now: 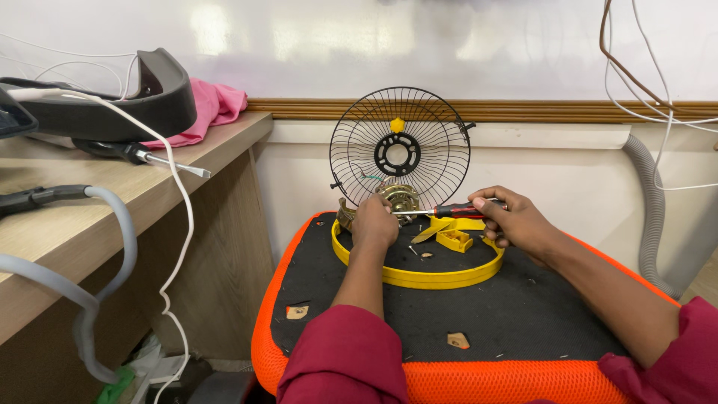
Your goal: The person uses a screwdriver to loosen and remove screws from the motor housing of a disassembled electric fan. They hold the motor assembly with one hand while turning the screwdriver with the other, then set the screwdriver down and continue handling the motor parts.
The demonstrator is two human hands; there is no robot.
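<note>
A black wire fan guard [400, 142] stands upright at the back of an orange-edged black stool top [523, 307]. Below it sits a brass-coloured fan motor [400, 198]. My left hand [374, 223] grips the motor's left side. My right hand [512, 221] holds a red and black screwdriver [449, 212] level, its tip at the motor. A yellow plastic ring [430, 278] lies flat around the motor, with a small yellow part [454, 239] and loose screws inside it.
A wooden desk [90, 217] stands at left, carrying a black curved device [112, 97], a second screwdriver [142, 155], a pink cloth [217, 105] and white and grey cables [176, 224]. A grey hose [651, 202] and wires hang at right by the white wall.
</note>
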